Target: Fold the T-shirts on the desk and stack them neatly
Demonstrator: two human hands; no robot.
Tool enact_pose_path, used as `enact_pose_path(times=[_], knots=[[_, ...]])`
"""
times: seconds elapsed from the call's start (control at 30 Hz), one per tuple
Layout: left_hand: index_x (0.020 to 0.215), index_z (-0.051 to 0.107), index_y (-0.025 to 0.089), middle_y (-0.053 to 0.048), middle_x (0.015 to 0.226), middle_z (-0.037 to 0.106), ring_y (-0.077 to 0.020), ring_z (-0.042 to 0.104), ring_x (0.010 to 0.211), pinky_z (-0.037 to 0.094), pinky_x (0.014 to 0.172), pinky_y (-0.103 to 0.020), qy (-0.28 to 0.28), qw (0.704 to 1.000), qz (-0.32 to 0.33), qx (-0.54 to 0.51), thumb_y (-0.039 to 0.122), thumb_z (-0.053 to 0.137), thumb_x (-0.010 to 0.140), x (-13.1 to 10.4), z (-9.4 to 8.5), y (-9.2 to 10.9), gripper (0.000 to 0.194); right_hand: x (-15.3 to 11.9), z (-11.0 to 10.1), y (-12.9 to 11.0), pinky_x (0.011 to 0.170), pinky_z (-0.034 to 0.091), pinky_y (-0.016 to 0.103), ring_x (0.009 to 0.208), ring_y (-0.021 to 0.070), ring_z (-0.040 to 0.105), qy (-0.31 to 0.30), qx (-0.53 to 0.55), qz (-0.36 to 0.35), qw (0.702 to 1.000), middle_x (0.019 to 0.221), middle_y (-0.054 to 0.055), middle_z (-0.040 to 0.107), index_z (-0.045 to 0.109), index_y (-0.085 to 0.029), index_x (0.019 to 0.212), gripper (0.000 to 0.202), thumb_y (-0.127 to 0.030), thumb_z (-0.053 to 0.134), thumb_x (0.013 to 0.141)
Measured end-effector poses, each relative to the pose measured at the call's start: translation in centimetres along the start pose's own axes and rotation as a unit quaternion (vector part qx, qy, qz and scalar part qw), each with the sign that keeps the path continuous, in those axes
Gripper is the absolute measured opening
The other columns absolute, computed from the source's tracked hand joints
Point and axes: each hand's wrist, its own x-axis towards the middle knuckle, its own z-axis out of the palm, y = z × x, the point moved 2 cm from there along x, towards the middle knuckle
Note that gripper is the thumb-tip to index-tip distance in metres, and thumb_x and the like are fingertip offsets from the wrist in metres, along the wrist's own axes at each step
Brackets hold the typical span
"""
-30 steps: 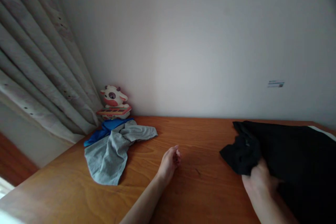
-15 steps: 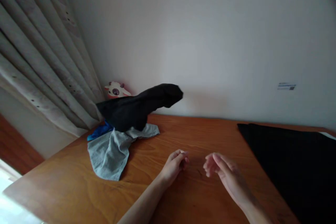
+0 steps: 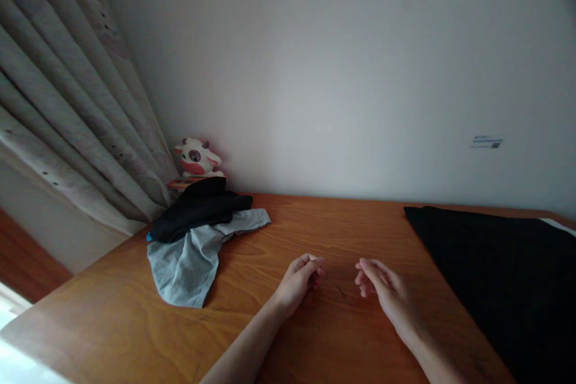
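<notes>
My left hand (image 3: pixel 300 277) rests over the wooden table (image 3: pixel 288 348) with its fingers curled in and the thumb lying on top; it is closed and holds nothing. Opposite it, a short gap to the right, my right hand (image 3: pixel 383 285) is loosely closed in the same way, also without anything in it. To the left, out of reach of both hands, a black cloth (image 3: pixel 198 210) lies crumpled on a grey cloth garment (image 3: pixel 184 270). A small blue edge shows beneath the black cloth.
A cow figure (image 3: pixel 197 158) stands at the back left, behind the clothes. A large black cloth (image 3: pixel 504 276) covers the table's right side. The curtain (image 3: pixel 76 84) hangs at the left, and a small label (image 3: pixel 486 142) is on the white wall (image 3: pixel 324 72).
The black cloth, in mid-air before, has dropped onto the grey garment, covering most of the blue fabric and uncovering the cow figure. My right hand has curled in more; my left hand barely moved.
</notes>
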Motion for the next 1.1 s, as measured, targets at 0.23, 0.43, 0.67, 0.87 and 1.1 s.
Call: enact_pose_path(times=[0.23,0.43,0.67,0.87,1.1], knots=[[0.069,0.06,0.02,0.003,0.064,0.057,-0.0099,0.044,0.057,0.034,0.058,-0.025,-0.003,1.0,0.007,0.017,0.056,0.079,0.07,-0.1,0.0,0.3,0.041,2.5,-7.5,-1.1,0.092,0.048,0.051,0.102,0.0351,0.066,0.247,-0.366,-0.144,0.885,0.108,0.019,0.072,0.07,-0.018,0.106,0.05,-0.06,0.049,0.09],[0.071,0.065,0.019,0.003,0.067,0.057,-0.0107,0.046,0.061,0.037,0.061,-0.025,-0.018,1.0,0.001,0.019,0.058,0.082,0.068,0.2,-0.1,0.5,0.043,1.8,-12.9,-0.6,0.086,0.046,0.058,0.108,0.0412,0.059,0.342,-0.578,0.047,0.739,0.118,0.025,0.064,0.072,-0.014,0.113,0.035,-0.034,0.055,0.089],[0.072,0.066,0.018,0.002,0.069,0.059,-0.0116,0.048,0.063,0.041,0.063,-0.025,-0.005,0.999,-0.011,0.053,0.065,0.083,0.062,0.0,-0.1,0.6,0.051,2.2,-13.6,-0.7,0.084,0.045,0.057,0.097,0.0372,0.062,0.359,-0.509,0.002,0.783,0.1,0.022,0.068,0.071,-0.015,0.095,0.035,-0.028,0.039,0.095],[0.079,0.064,0.02,0.001,0.074,0.06,-0.0124,0.051,0.066,0.043,0.063,-0.024,-0.005,0.996,0.009,0.088,0.065,0.08,0.068,-0.2,0.5,0.7,0.05,2.5,-11.7,-2.5,0.092,0.049,0.044,0.1,0.0295,0.063,0.392,-0.382,-0.129,0.827,0.103,0.019,0.067,0.063,-0.018,0.1,0.04,-0.045,0.034,0.099],[0.14,0.046,0.028,-0.016,0.15,0.049,-0.0344,0.05,0.135,0.048,0.104,-0.047,0.008,0.98,0.125,0.157,0.056,0.084,0.067,-1.4,0.9,0.4,0.086,0.6,-4.7,-6.0,0.077,0.05,0.029,0.083,0.0189,0.061,0.086,-0.027,-0.153,0.984,0.088,0.005,0.067,0.066,-0.021,0.091,0.04,-0.061,0.066,0.087]])
